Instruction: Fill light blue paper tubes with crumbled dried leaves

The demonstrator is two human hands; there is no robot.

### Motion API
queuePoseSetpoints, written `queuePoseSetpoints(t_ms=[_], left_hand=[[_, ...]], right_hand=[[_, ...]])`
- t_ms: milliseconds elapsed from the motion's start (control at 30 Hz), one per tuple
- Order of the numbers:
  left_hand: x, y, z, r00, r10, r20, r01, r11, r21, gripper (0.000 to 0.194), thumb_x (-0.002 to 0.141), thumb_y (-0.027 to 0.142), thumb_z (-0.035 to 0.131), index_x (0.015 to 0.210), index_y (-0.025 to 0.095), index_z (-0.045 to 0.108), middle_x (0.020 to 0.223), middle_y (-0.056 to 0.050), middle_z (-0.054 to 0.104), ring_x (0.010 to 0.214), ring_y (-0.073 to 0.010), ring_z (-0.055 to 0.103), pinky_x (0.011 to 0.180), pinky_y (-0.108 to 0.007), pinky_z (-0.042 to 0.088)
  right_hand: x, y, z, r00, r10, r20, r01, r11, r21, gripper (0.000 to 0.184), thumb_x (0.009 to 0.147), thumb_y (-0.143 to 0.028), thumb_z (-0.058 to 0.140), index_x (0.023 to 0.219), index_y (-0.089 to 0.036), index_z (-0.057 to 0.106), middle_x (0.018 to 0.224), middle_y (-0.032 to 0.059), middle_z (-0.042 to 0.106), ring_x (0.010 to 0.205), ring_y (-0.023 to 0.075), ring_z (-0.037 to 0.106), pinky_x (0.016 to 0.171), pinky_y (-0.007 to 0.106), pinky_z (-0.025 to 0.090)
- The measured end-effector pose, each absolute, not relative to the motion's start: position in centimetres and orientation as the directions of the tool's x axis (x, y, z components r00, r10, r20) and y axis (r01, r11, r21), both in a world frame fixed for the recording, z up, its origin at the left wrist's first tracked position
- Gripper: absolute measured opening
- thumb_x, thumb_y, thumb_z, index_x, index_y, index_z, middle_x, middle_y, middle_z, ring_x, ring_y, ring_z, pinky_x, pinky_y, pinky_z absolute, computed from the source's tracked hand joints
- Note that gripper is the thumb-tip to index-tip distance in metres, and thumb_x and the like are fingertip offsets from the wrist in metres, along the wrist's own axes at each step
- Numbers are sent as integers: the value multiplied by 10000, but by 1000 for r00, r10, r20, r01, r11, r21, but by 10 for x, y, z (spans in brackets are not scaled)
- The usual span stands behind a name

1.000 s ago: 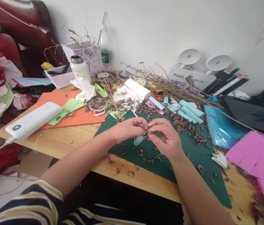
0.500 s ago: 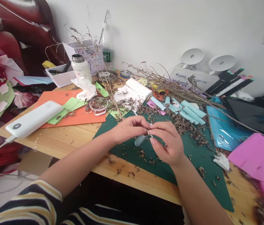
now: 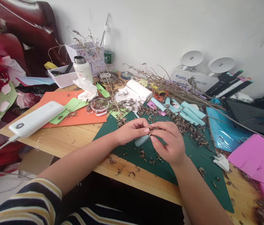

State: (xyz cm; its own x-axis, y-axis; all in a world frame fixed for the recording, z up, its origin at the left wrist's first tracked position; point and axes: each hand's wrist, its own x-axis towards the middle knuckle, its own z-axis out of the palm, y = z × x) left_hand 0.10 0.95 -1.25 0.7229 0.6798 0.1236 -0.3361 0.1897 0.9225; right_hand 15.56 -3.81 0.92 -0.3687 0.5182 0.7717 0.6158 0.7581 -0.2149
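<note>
Blue paper roll (image 3: 142, 140) sits between both hands, low over the green mat (image 3: 162, 170), in the head view. A second ago I saw a brown clump among the fingertips; now only a small scrap shows there, and the right thumb is nearer its fingers than half a second ago. I have the left hand (image 3: 134, 131) pinching the roll's upper end, thumb laid along it. The right hand (image 3: 170, 142) has index, middle finger and thumb gathered at that same end; whether they grip paper or scrap, I can't tell. Around me the other things lie as they did: matte blue rolls (image 3: 192, 114), slim and cylindrical; curled, brittle-looking plant scraps (image 3: 185, 123) heaped beside them; thin, twiggy dry stems (image 3: 164, 82); creased pink paper (image 3: 256, 156); and a pale table (image 3: 75, 134) with wood grain.
</note>
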Motion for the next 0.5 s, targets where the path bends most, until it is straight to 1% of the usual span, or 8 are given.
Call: queuePoseSetpoints(t_ms=[133, 267, 333, 400, 467, 500], left_hand=[[2, 11, -14, 693, 694, 196, -369, 107, 923, 326, 670, 445, 617, 743, 150, 499, 639, 30, 467, 570, -62, 406, 545, -179, 332], [0, 9, -11, 675, 675, 297, -402, -1, 916, 345, 665, 459, 613, 768, 147, 507, 773, -8, 516, 702, -85, 473, 650, -203, 383], [-1, 6, -8, 675, 675, 299, -372, -40, 928, 339, 648, 433, 638, 779, 150, 506, 803, -14, 513, 718, -92, 481, 644, -207, 391], [-1, 3, -5, 667, 692, 275, -335, -51, 941, 292, 659, 382, 643, 763, 151, 499, 796, -14, 512, 702, -95, 485, 622, -212, 395], [0, 2, -4, 654, 714, 251, -324, -36, 945, 233, 691, 341, 615, 736, 151, 489, 744, -5, 510, 661, -91, 480, 595, -212, 390], [1, 2, -4, 650, 721, 242, -325, -24, 945, 213, 703, 330, 599, 726, 152, 485, 713, 1, 511, 638, -89, 476, 582, -210, 384]], right_hand=[[154, -38, 12, -382, 553, 741, 626, 744, -232, 177, 668, -77, 555, 787, -201, 510, 925, 72, 544, 768, 171, 523, 657, 348, 452], [152, -40, 14, -380, 571, 727, 619, 741, -258, 134, 691, -93, 547, 770, -192, 502, 923, 82, 539, 797, 173, 525, 678, 351, 450], [152, -40, 14, -388, 559, 733, 613, 750, -248, 128, 701, -96, 537, 777, -194, 504, 928, 84, 537, 823, 180, 525, 697, 360, 444], [153, -40, 14, -391, 556, 733, 601, 758, -255, 128, 702, -95, 533, 772, -200, 509, 932, 78, 535, 854, 190, 522, 723, 374, 434], [156, -40, 13, -392, 573, 720, 565, 768, -303, 135, 708, -102, 527, 789, -209, 521, 939, 70, 531, 877, 193, 516, 745, 378, 428], [158, -39, 11, -397, 590, 702, 534, 771, -346, 147, 716, -108, 521, 814, -216, 530, 948, 66, 529, 886, 191, 514, 752, 376, 429]])
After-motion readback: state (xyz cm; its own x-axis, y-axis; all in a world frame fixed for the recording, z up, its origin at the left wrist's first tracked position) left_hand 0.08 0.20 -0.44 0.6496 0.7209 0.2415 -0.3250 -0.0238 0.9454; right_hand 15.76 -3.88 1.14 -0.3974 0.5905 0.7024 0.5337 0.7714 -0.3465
